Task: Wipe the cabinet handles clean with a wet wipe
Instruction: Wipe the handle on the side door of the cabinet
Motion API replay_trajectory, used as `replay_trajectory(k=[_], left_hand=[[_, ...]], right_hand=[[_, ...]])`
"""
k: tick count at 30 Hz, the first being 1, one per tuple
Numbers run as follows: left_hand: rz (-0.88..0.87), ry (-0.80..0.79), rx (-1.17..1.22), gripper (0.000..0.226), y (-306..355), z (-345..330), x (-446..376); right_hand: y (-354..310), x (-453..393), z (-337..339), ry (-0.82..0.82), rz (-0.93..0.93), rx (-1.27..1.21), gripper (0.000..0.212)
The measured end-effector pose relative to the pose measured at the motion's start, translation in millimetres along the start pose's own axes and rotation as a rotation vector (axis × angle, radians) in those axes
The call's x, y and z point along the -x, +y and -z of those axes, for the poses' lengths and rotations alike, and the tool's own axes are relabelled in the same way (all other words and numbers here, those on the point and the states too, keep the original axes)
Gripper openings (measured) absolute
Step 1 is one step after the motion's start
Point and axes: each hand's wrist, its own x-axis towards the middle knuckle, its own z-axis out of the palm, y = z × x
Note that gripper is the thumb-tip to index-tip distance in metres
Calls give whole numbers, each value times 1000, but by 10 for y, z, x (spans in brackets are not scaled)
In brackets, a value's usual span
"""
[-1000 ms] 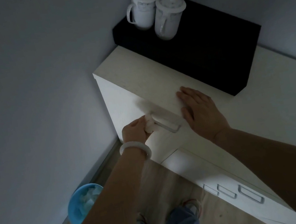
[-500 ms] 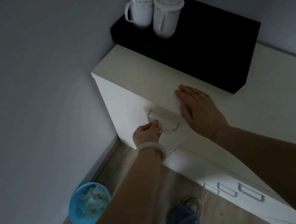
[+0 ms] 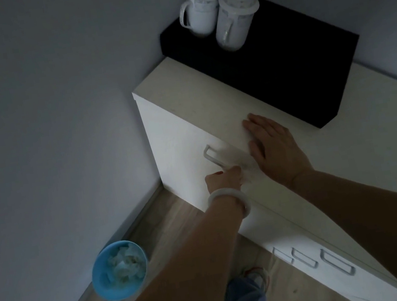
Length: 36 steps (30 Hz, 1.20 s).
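Observation:
A pale bar handle (image 3: 213,158) sits on the front of the white cabinet (image 3: 173,149). My left hand (image 3: 224,178), with a white bangle on the wrist, grips a wet wipe (image 3: 244,173) at the handle's right end, and the wipe is mostly hidden by the fingers. The left part of the handle is bare. My right hand (image 3: 273,147) lies flat with straight fingers on the cabinet's top edge just above the handle. Three more handles (image 3: 336,261) line the lower drawers at the bottom right.
A black box (image 3: 295,62) on the cabinet top carries two white lidded mugs (image 3: 216,9). A blue bin (image 3: 120,269) with crumpled wipes stands on the wooden floor by the wall. My legs and a shoe (image 3: 253,275) are below.
My left hand has slid the wipe along the handle from its left end to its right end. The right hand has stayed flat on the cabinet top.

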Motion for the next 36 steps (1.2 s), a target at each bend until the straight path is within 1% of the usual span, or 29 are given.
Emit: replay_trajectory(k=[2,4,6,7,10,12,13,16,18,22,24,27,31,33,36], left_hand=[[14,-13,-49,27,36,21,4],[0,-30,-119,29,69,74,-16],[-32,-13,-174,21,117,172,-37],[-67,22,-183,16,154,235,-62],[-207,180,-164,18,316,428,-162],[-292,229,-148,23,413,500,-183],[-337,224,-157,24,452,502,-169],[-457,171,-235,12,464,411,-113],[-467,145,-256,17,378,343,-106],[-448,141,-216,29,202,318,-71],[-476,116,-264,28,124,333,-45],[-496,12,-347,26,47,355,8],[-517,0,-337,19,100,346,-42],[-536,-9,-394,18,77,278,-15],[-529,-74,-414,20,-85,138,77]], right_hand=[[-3,2,1,-3,-2,-3,55],[-3,0,5,-2,-5,-11,54],[-5,4,6,1,-2,-13,54],[-2,3,8,2,1,-13,53],[11,-4,-1,0,4,-19,52],[20,-3,-12,-2,0,-20,52],[24,-2,-14,-4,0,-18,52],[22,2,-21,-8,2,-15,52],[15,4,-17,-5,0,-11,52],[4,7,-1,-14,-9,4,53],[0,9,9,-10,-9,5,53],[-6,11,15,-13,-7,15,53],[0,8,5,-10,-8,14,53],[3,6,3,-6,-11,9,53],[2,13,0,-8,-9,17,53]])
